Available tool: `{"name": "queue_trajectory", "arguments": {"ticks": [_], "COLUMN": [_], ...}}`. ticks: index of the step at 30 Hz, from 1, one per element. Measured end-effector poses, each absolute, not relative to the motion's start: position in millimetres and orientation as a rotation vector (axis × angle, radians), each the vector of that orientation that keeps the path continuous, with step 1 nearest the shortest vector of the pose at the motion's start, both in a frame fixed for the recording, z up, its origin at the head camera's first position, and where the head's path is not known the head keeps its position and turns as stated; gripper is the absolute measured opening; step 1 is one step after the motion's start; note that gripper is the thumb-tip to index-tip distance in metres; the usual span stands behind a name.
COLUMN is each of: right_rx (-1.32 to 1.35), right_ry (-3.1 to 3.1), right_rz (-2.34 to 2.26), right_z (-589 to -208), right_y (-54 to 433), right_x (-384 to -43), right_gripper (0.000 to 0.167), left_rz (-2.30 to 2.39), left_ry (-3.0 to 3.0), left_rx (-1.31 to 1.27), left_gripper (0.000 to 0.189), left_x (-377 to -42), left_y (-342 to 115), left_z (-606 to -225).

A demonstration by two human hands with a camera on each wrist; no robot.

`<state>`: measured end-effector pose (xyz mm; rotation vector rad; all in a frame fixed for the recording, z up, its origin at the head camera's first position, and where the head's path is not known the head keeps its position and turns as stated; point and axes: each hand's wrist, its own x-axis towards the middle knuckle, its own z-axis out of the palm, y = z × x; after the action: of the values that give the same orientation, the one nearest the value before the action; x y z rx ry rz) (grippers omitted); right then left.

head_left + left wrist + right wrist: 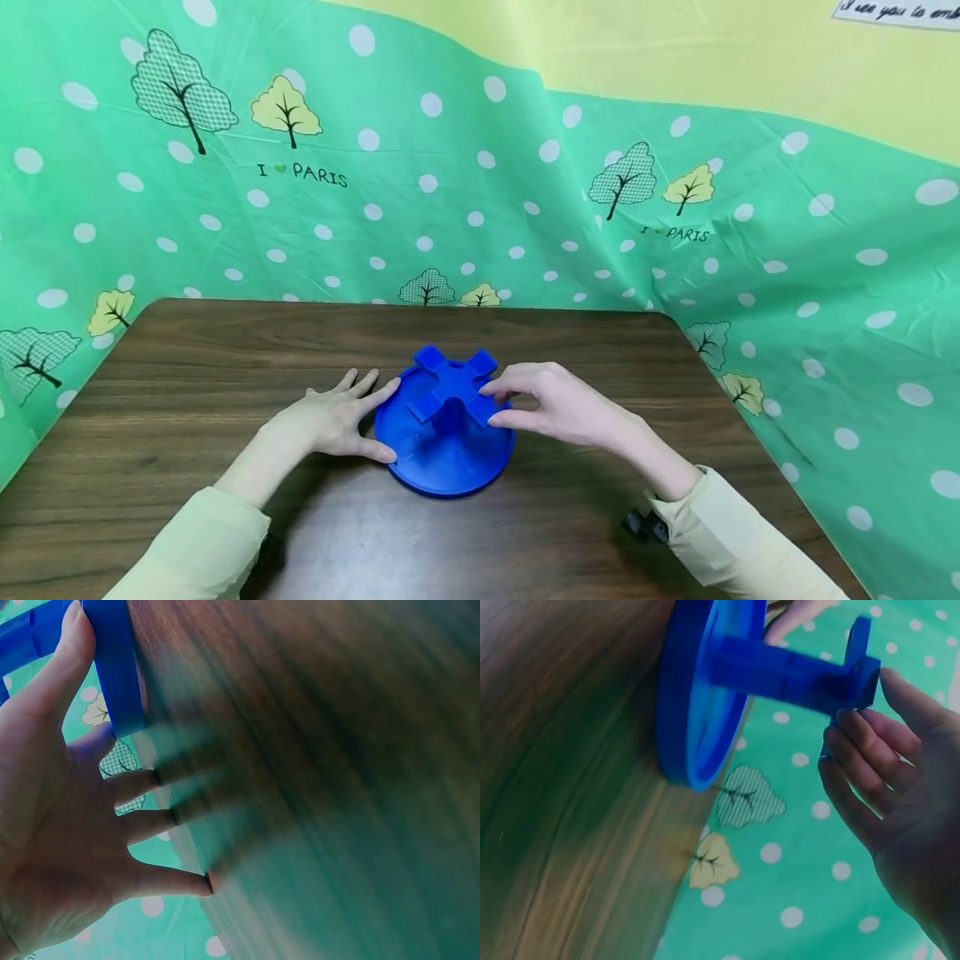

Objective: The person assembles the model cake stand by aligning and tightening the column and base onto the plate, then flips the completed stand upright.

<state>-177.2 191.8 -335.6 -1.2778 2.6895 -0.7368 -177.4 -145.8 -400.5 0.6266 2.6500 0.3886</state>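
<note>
A blue plastic stand [444, 475] stands on the table. It has a round, rimmed base [676, 712], an upright post [780, 673] and a cross-shaped top with four flat arms [455, 379]. My left hand [333, 421] is at the base's left side, thumb and index finger spread and touching the rim; the left wrist view shows the other fingers [150, 817] splayed toward the tabletop. On the right, my right hand [558, 406] pinches one arm of the cross between thumb and fingers. The right wrist view shows that thumb [904, 694] against the arm's end.
The dark wood-grain table [225, 358] has rounded far corners. Behind it and along its sides hangs a green and yellow cloth [480, 192] with white dots and printed trees. A small black object [645, 527] sits by the right sleeve.
</note>
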Motion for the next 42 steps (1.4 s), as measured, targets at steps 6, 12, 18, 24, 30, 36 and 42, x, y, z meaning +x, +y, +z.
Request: {"name": "queue_trajectory", "arguments": {"ticks": [6,12,18,24,30,36,42], "right_rx": [-1.382,-1.299,-1.140,-1.176,-1.143,-1.146,-1.055], "right_ry": [2.806,2.847,2.752,2.795,2.884,2.900,2.786], "right_rz": [-0.789,-0.770,-0.743,-0.743,-0.722,-0.715,-0.920], "right_z": [-326,-322,-330,-336,-338,-342,-346], "right_y": [183,181,185,187,183,183,196], "right_x": [-179,-198,-209,-203,-200,-201,-209], "right_gripper": [0.025,0.029,0.032,0.029,0.028,0.029,0.033], "left_rz": [0.397,0.389,0.401,0.382,0.380,0.377,0.414], "left_ry": [2.645,2.647,2.649,2.658,2.662,2.664,2.651], "left_rx": [0.626,0.621,0.625,0.616,0.619,0.613,0.603], "left_gripper": [0.109,0.108,0.108,0.109,0.109,0.109,0.108], "left_x": [-177,-178,-177,-178,-177,-176,-177], "left_y": [-145,-146,-145,-146,-146,-146,-148], "left_z": [-399,-401,-402,-400,-400,-401,-405]}}
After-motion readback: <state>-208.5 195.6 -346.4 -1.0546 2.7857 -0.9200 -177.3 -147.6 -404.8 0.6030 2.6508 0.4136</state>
